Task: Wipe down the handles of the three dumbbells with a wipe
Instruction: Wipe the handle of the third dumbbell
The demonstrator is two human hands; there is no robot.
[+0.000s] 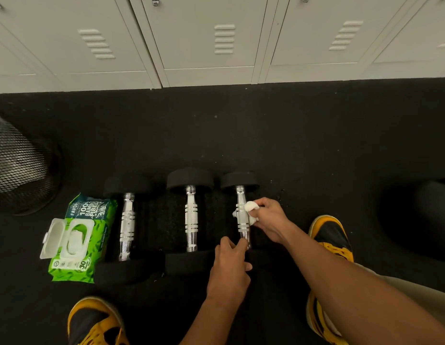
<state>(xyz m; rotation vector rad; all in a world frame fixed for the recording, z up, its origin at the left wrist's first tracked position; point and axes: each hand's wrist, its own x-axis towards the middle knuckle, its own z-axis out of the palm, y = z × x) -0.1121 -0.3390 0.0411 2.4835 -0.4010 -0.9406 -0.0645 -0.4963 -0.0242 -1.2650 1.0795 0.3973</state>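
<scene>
Crouched over the black floor [241, 135], a person's right hand [268, 220] pinches a white wipe [251, 211] against the rightmost dumbbell [242, 220] handle; left hand [230, 272] fingers curl around its near end.

We reach both bare arms down and forward. Our right hand [267, 220] has its fingers curled, pinching a white wipe [251, 212] against a dumbbell handle [242, 217]. Our left hand [230, 272] sits lower, fingers bent, with its fingertips touching the near end of that handle.
</scene>
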